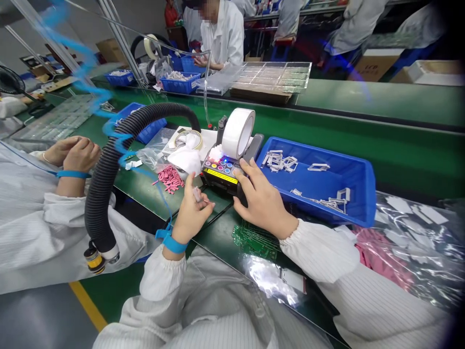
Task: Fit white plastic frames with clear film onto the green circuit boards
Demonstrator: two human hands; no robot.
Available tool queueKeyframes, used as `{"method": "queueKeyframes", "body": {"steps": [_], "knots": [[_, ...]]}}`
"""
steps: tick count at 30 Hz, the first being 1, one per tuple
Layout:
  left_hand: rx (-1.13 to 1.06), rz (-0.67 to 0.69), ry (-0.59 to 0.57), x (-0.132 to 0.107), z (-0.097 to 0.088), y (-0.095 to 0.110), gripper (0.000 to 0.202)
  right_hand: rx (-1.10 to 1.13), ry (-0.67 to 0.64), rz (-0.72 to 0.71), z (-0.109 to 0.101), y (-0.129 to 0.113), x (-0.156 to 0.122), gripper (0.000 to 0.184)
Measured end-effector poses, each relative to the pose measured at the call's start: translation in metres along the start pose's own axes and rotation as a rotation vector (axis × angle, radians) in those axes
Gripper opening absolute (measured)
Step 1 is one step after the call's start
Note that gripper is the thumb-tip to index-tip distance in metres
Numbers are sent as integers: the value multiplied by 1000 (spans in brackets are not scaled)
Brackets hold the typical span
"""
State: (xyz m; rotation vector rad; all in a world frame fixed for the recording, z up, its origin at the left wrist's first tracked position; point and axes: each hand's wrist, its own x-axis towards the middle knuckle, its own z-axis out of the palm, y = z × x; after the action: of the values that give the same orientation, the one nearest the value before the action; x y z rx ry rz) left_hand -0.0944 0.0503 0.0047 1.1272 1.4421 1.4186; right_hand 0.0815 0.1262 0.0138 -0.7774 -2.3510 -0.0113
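My left hand (191, 212) is in front of a black tape dispenser (222, 178), its fingers curled around a small pale piece (197, 194) whose exact kind I cannot make out. My right hand (264, 202) lies spread at the dispenser's right side, fingertips on its button panel's edge, holding nothing. A wide roll of white tape (236, 133) stands on top of the dispenser, and a few panel lights glow. Pink strips (170, 179) are piled left of it. Green circuit boards (254, 241) lie stacked under my right wrist.
A blue bin (316, 167) with white frames stands to the right. Plastic bags (417, 242) with white and pink pieces lie beyond it. A black corrugated hose (105, 194) arches on the left, beside a co-worker's hands (74, 152). A silvery bag (269, 276) lies at the front edge.
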Motion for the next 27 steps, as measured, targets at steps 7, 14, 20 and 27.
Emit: {"method": "queueKeyframes", "body": {"steps": [7,14,20,27], "knots": [[119,303,-72,1,6,4,100,7,15,11,2,-2,-1,57],[219,444,288,34,37,-17,101,33,5,21,2,-1,-1,60],[252,569,236,31,37,-18,104,0,36,-6,2,-2,0,56],[339,657,311,35,37,-24,87,41,48,10,6,-2,-1,58]]}}
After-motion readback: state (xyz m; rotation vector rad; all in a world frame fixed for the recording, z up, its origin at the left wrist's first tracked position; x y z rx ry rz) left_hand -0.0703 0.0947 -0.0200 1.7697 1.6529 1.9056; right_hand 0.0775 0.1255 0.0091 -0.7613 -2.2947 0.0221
